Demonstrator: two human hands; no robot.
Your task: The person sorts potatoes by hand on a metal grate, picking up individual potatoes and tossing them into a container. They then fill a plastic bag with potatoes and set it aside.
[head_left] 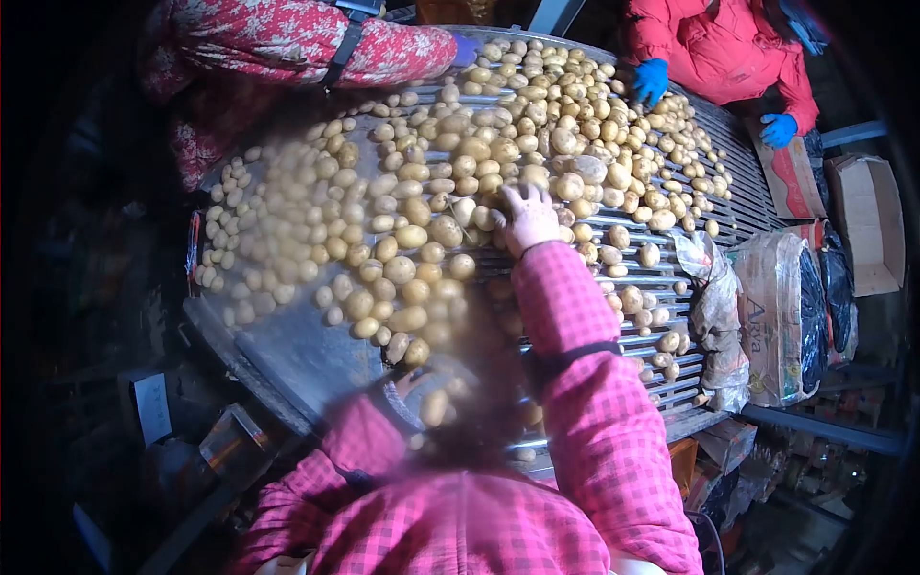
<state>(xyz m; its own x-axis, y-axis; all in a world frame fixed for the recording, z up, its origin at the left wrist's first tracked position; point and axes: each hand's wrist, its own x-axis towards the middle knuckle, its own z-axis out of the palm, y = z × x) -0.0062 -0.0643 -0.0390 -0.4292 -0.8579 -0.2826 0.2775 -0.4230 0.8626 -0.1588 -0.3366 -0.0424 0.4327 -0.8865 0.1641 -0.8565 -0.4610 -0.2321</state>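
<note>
Potatoes [409, 237] of mixed sizes lie thickly over a roller table [661, 355] made of parallel metal bars. My right hand [529, 218] reaches into the middle of them, fingers apart and resting on the potatoes, holding none of them. Down at the near edge, my left hand [410, 388] is beside a few potatoes, with a loose potato [434, 407] just right of it. A blurred patch hides most of its fingers.
A smooth metal plate [311, 345] forms the table's left end. Across the table stand a person in a red floral sleeve [402, 56] and another wearing blue gloves [651, 82]. Along the right side are a wrapped carton [767, 316] and an open cardboard box [867, 225].
</note>
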